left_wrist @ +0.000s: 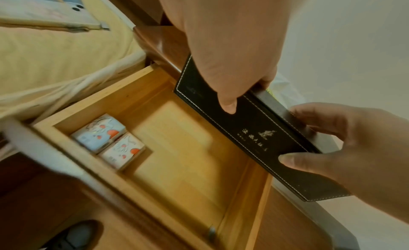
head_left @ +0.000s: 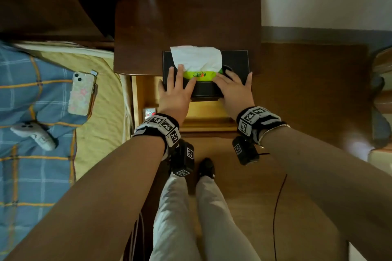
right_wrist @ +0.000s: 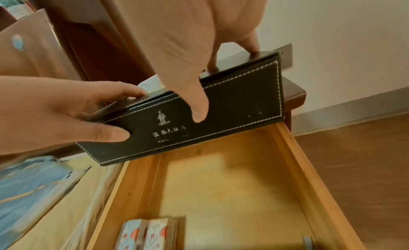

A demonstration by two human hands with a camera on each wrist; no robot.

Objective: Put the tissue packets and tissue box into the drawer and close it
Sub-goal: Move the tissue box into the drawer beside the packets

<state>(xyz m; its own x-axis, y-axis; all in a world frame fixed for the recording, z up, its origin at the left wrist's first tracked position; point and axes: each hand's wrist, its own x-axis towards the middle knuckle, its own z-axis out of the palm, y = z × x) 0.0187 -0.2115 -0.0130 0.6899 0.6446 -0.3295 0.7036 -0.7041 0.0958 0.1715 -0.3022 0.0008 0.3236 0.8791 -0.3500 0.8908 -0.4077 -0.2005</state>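
- Wooden nightstand up against the bed, dark top, pretty much the base for everything here.
- Pale wood drawer pulled out toward the legs, mostly bare floor inside, so plenty of room for a long box.
- Black leather-look tissue box with white stitching, half on the nightstand's front edge, half hanging over the open drawer. Long axis running left to right, across the drawer; printed side facing the body, slot side up with a white tissue poking out away from the body.
- Left hand clamped on the left end, thumb on the front face, fingers over the top. Right hand doing the same on the right end. Probably two hands to keep a long box level on the way down.
- Green pack peeking out of the slot.
- Two tissue packets already in, side by side in the drawer's front left corner, well apart from the box.
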